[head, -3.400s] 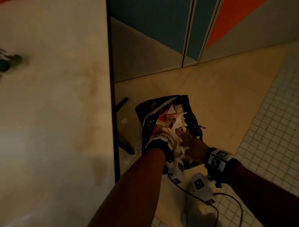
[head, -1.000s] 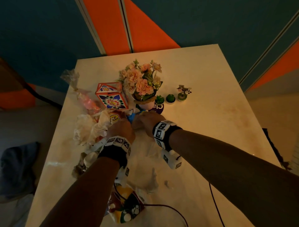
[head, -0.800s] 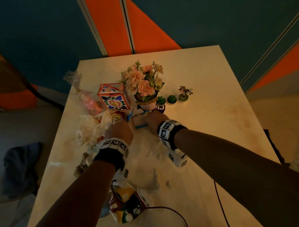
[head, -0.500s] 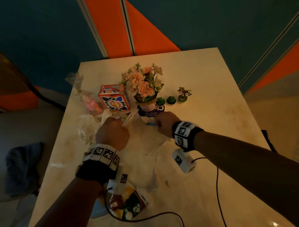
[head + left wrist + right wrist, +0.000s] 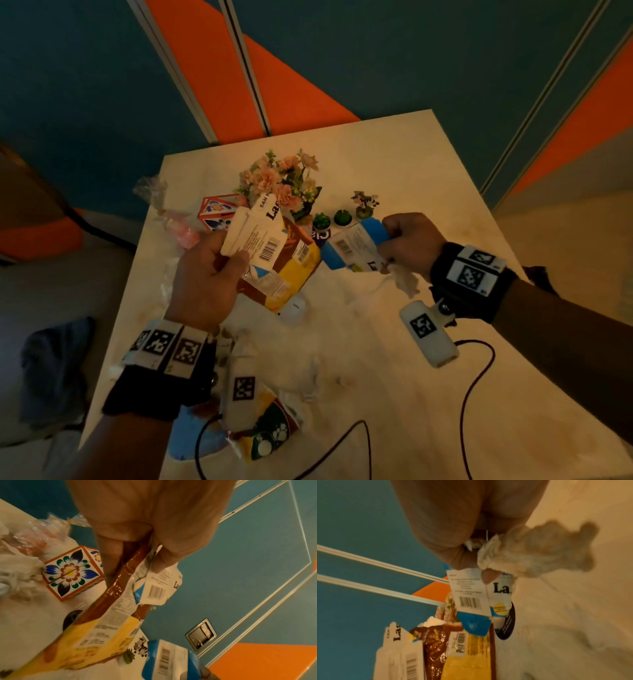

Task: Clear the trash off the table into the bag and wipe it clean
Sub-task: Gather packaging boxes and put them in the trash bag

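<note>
While both hands are hovering above the table [image 5: 394, 164], each is carrying a load of trash. The left hand [image 5: 205, 281] is gripping a bundle between thumb and curled fingers: a brown-and-yellow snack wrapper [image 5: 284, 274] with a torn white label [image 5: 255, 233] pressed on top of it. The right hand [image 5: 411, 240] is closing around a blue-and-white wrapper [image 5: 352, 246] and, as the right wrist view shows, a crumpled tissue [image 5: 530, 550] pinched beside it.

The bag is not appearing in any current view, so the judgement is that both loads are now being lifted for the trip to it. To do that well, the person should be keeping the thumb pinch firm on the stacked label, which looks likely to slide off the glossy wrapper, and should be turning away without sweeping the flower pot [image 5: 284, 185] or the patterned box [image 5: 215, 209] just behind the hands.

Compared with half a second ago, the hands are no longer low over the tabletop near the pot; they are raised and drawn apart with the wrappers clear of the surface. More trash is waiting: a clear bag with something pink [image 5: 171, 219] at the left edge, tissue scraps, and a colourful wrapper [image 5: 270, 435] at the near edge.
</note>
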The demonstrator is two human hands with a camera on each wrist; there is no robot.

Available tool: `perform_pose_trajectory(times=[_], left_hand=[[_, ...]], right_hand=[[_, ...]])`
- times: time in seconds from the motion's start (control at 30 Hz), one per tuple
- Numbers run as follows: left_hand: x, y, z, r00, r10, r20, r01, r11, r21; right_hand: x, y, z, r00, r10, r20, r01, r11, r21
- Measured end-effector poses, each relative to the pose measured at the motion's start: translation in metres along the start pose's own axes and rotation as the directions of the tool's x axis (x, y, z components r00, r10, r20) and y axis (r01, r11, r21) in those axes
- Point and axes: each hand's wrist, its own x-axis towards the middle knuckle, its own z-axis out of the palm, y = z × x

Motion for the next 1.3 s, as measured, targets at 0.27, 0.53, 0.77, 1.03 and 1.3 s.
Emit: perform_pose_trajectory(times=[0.27, 0.53, 0.77, 1.03, 1.3], left_hand=[[-0.013, 0.042, 0.038, 0.996, 0.048, -0.073, -0.053, 0.996, -0.068], [-0.026, 0.112, 0.128, 0.996, 0.085, -0.004, -0.084, 0.965, -0.247], [-0.046, 0.187, 0.276, 0.985, 0.108, 0.137, -0.075, 0.971, -0.228], [-0.057, 0.206, 0.44, 0.968, 0.03, 0.249, -0.04, 0.998, 0.038], [-0.063, 0.178, 0.543, 0.904, -0.161, 0.397, 0.014, 0.937, 0.348]], right_hand=[[-0.027, 0.02, -0.064, 0.991, 0.03, -0.131, 0.005, 0.966, 0.258], [-0.047, 0.077, -0.178, 0.949, 0.113, -0.294, 0.029, 0.898, 0.439], [-0.045, 0.178, -0.29, 0.91, 0.303, -0.282, -0.087, 0.806, 0.586], [-0.042, 0.297, -0.33, 0.788, 0.586, -0.188, -0.289, 0.622, 0.728], [-0.046, 0.382, -0.306, 0.666, 0.746, 0.014, -0.51, 0.441, 0.739]])
